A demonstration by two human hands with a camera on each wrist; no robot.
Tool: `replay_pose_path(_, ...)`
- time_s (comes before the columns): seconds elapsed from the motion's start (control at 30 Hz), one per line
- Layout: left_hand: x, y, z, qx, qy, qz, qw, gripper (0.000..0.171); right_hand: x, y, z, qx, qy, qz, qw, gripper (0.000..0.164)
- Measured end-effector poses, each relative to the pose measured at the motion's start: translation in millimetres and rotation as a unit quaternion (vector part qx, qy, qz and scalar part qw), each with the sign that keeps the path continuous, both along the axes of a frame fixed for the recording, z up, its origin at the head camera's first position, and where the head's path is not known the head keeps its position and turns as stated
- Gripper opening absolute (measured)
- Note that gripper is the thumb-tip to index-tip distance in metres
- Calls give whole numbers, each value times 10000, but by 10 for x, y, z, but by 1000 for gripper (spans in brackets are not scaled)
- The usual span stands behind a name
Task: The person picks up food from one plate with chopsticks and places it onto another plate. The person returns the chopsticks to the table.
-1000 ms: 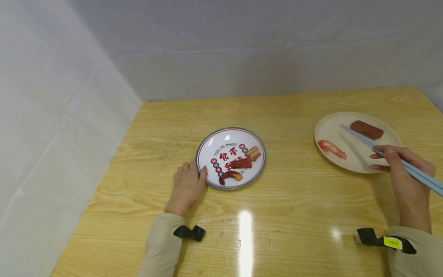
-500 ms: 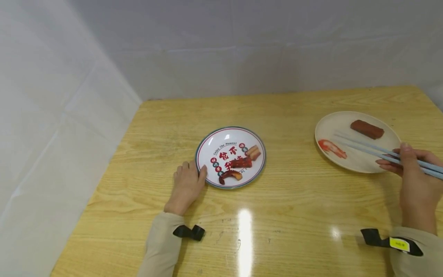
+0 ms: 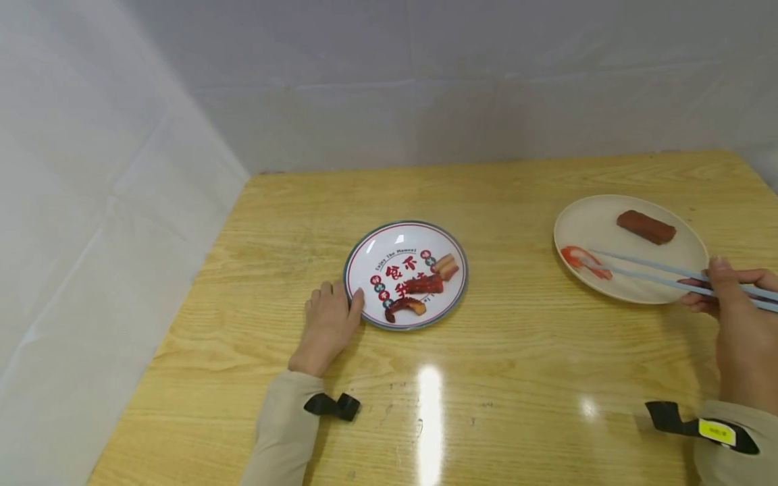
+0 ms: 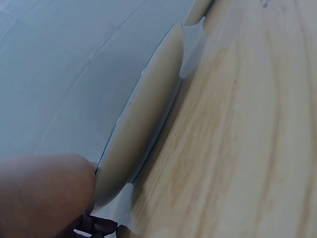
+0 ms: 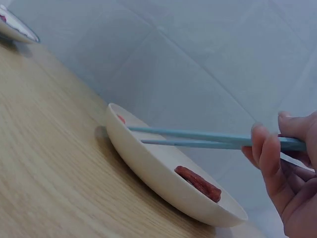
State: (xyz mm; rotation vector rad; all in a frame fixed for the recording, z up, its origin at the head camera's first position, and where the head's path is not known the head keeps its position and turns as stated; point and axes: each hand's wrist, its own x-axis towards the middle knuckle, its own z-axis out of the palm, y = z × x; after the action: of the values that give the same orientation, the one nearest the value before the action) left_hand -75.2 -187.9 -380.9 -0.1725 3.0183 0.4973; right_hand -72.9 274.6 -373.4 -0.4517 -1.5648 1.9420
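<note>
Blue chopsticks (image 5: 220, 137): tips shifted to the red-and-white piece (image 3: 574, 256), left of my right hand (image 3: 744, 324).
Right hand: gripping them.
Left hand (image 3: 331, 320): pinching the printed plate (image 3: 367, 250).

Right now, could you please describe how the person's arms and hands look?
The left hand and right hand show no gloves. The left beige fabric sleeve and right beige fabric sleeve are plain; a left black strap and right black strap sit near the cuffs, the right bearing a yellow rectangular label, its print too small to read.
</note>
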Motion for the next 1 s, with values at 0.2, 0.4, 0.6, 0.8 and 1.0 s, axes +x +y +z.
replay_pose_path(0.2,2,-3,11,1,1,0,10000,50,-41,-56,4,-74,306,384,9988,18)
replay_pose_path(0.4,1,-4,2,-31,-30,26,10000,51,-127,-188,-40,-869,798,263,9927,25)
replay_pose_path(0.6,-3,-3,-17,-37,-59,-7,10000,51,-152,-82,-108,-3014,74,-117,9534,20)
replay_pose_path(0.8,-6,0,-13,20,-38,-22,10000,51,-124,67,-179,-4368,71,496,8982,22)
replay_pose_path(1.0,-3,-3,-9,69,-27,6,10000,52,-110,87,-182,-4844,140,862,8705,24)
